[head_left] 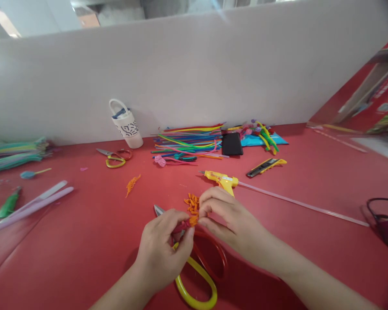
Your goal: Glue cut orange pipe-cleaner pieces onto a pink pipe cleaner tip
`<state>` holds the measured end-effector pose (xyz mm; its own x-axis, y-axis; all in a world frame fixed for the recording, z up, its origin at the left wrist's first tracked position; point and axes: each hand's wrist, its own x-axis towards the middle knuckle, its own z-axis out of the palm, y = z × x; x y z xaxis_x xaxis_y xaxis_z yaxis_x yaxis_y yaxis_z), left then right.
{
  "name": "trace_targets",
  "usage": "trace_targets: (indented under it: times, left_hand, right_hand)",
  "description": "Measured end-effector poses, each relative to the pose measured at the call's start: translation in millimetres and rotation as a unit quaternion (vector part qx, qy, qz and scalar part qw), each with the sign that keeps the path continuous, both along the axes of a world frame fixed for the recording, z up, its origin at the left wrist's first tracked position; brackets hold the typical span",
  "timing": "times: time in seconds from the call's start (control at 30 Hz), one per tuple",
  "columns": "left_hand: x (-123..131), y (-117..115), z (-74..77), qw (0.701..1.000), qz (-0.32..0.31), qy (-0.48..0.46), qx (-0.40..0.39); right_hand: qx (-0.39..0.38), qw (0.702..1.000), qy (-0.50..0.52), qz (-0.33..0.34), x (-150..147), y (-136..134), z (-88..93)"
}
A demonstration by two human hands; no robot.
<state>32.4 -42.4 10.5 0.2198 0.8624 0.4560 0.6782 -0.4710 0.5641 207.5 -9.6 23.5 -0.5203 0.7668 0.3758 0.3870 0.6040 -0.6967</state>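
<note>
Between the fingertips of my left hand (pixel 163 245) is a small fuzzy piece (pixel 193 221), orange at its tip and dark pink or red further in. My right hand (pixel 226 215) has thumb and fingers pinched at the orange end; whether it grips the piece or a separate bit is hidden. Beneath both hands lie large scissors with red and yellow handles (pixel 210 280), blade tip pointing away to the left. Just beyond the fingers sits a small pile of short orange curled pieces (pixel 192 202).
Beyond my right hand lies a yellow glue gun (pixel 224 180) with a long clear glue stick. A utility knife (pixel 267 167), black phone (pixel 232 144), coloured pipe cleaners (pixel 187 140), smaller scissors (pixel 114 158) and a white tumbler (pixel 127 129) line the back. An orange twisted strand (pixel 132 185) lies left of centre.
</note>
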Motion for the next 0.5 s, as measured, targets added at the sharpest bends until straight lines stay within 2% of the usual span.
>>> trace_targets:
  times: [0.17,0.5]
  left_hand:
    - [0,-1,2.1,0.997,0.004,-0.057,-0.047]
    - [1,-3,6.2,1.0,0.01,-0.008,0.019]
  right_hand:
    - [0.01,1.0,-0.005,-0.007,-1,-4,5.3]
    - [0.066,0.997,0.007,-0.037,0,-8,11.0]
